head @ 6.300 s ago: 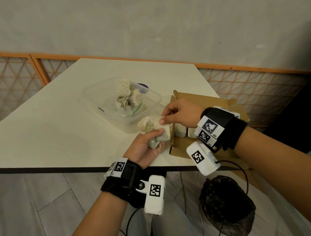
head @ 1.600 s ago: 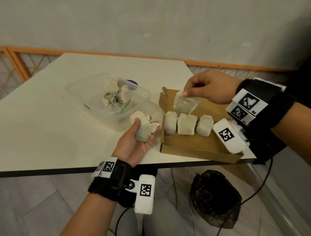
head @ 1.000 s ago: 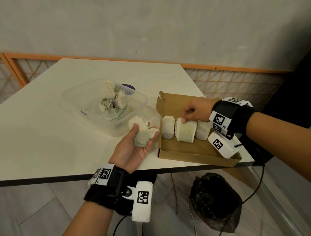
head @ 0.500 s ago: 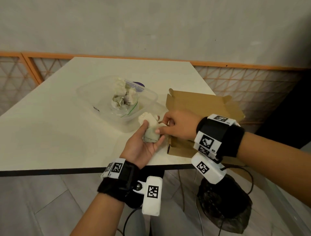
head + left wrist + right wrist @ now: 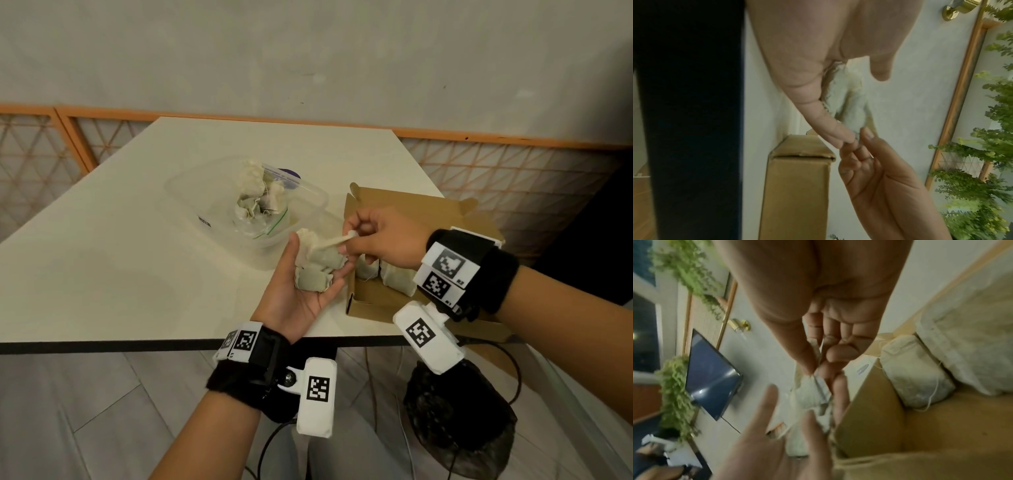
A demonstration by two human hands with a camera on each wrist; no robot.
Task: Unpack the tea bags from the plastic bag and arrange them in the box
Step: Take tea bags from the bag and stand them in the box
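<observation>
In the head view my left hand [image 5: 317,260] lies palm up over the table's front edge, cupping a small bunch of pale tea bags [image 5: 310,282]. My right hand [image 5: 352,234] pinches the corner of the top tea bag [image 5: 329,244] of that bunch between thumb and forefinger. Just right of both hands, the open cardboard box [image 5: 376,296] holds a row of upright tea bags [image 5: 397,277], partly hidden by my right wrist. The zip plastic bag [image 5: 263,205] with several more tea bags lies behind my left hand. The right wrist view shows the pinch [image 5: 813,369] and the boxed bags [image 5: 916,373].
The plastic bag lies in a clear plastic tub [image 5: 191,202] in the middle of the white table [image 5: 102,274]. A black bag [image 5: 459,421] and cables lie on the floor under the table's front edge. An orange lattice railing [image 5: 513,171] runs behind.
My right hand left the box, where it had set a tea bag, and came back to the bunch in my left hand. It now pinches one bag and pulls its corner up.
</observation>
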